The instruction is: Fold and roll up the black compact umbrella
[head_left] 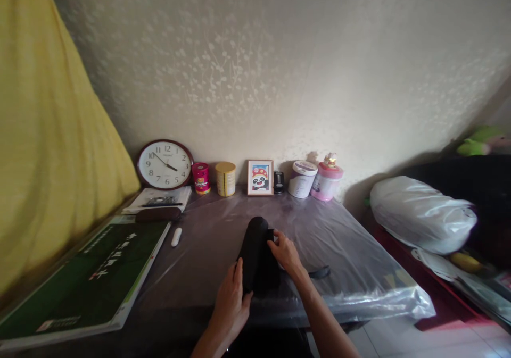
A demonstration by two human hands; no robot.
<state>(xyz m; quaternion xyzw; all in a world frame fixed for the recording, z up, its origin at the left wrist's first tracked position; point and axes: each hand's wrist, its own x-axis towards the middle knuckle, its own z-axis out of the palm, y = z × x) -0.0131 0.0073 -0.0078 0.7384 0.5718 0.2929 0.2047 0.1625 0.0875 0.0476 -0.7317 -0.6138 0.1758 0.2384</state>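
A black rolled bundle (254, 249), soft and fabric-like, lies slantwise near the front edge of the table; its exact kind does not show. My left hand (232, 299) is closed around its lower left side, thumb along the roll. At the upper right of the bundle, my right hand (285, 252) pinches a loose black flap between thumb and fingers. Part of the flap hangs down between my two hands. A dark strap-like piece (319, 272) rests on the table just right of my right wrist; whether it joins the bundle is hidden.
Plastic film covers the table (335, 241). Along the wall stand a clock (165, 164), a red can (200, 178), a yellow tin (225, 179), a framed panda picture (260, 177) and two tubs. Left lie a green book (91, 273) and a small white object (176, 236).
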